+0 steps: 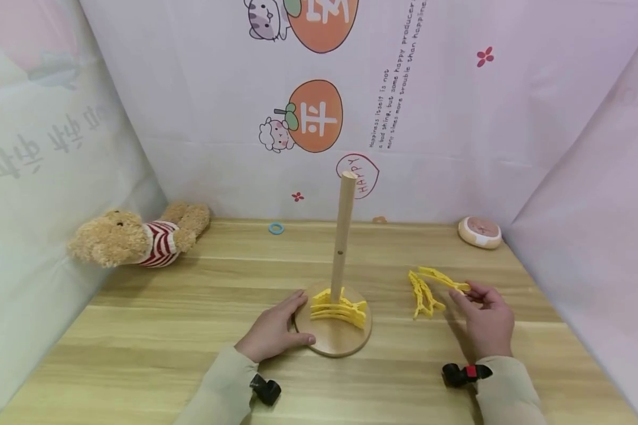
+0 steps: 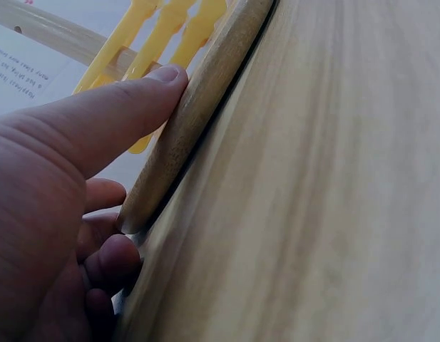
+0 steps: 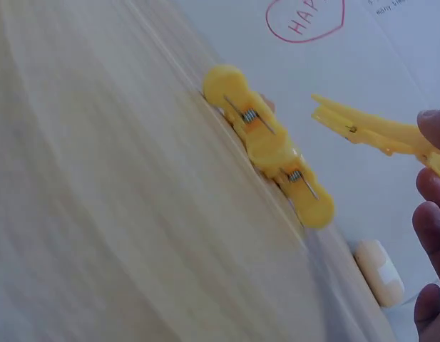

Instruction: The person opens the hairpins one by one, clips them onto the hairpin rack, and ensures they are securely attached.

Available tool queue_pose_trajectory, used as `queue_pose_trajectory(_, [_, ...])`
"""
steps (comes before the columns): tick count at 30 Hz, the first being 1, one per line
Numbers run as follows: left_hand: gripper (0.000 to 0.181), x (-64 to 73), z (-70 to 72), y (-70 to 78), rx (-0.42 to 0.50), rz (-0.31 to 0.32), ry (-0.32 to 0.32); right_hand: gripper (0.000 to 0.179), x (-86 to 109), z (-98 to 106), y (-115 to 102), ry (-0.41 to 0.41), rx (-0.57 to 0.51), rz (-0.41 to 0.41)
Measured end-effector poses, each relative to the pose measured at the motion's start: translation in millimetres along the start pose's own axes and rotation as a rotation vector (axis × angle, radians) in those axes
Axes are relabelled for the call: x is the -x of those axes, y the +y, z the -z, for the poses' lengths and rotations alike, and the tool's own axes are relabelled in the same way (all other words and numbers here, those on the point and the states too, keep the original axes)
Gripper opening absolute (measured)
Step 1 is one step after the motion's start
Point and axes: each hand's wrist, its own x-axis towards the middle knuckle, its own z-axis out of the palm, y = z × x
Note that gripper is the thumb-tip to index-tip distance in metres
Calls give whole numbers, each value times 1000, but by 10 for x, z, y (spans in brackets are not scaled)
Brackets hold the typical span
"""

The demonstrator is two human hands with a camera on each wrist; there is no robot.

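Note:
A round wooden base (image 1: 335,344) with an upright post (image 1: 343,230) stands in the middle of the table. My left hand (image 1: 272,332) grips its left edge, with the thumb (image 2: 152,92) on the rim and the other fingers partly hidden. Several curved yellow clips (image 1: 339,314) lie on the base around the foot of the post. My right hand (image 1: 489,319) pinches one end of another yellow plastic clip (image 3: 373,128), raised off the table. Just left of that hand, more yellow clips (image 1: 423,296) lie together on the wood; metal springs show on them in the right wrist view.
A teddy bear (image 1: 138,239) in a striped shirt lies at the back left. A small blue ring (image 1: 276,228) is near the back edge. At the back right sits a rounded white object with a pink face (image 1: 480,231). Printed cloth walls (image 1: 430,177) enclose the table.

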Motion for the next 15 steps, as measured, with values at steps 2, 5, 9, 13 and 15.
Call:
queue_pose_trajectory(2, [95, -4, 5, 6, 1, -4, 3, 41, 18, -27, -21, -10, 6, 26])
queue_pose_trajectory(5, [95, 14, 17, 3, 2, -8, 1, 39, 71, -76, -51, -45, 4, 26])
queue_pose_trajectory(9, [94, 41, 26, -5, 5, -2, 5, 39, 158, -136, -105, -112, -16, 2])
queue_pose_trajectory(13, [94, 34, 20, -14, 19, -9, 8, 35, 222, -176, -183, -157, -97, 1])
queue_pose_trajectory(15, [94, 19, 12, -15, 28, -16, 7, 33, 247, -186, -224, -186, -165, 5])
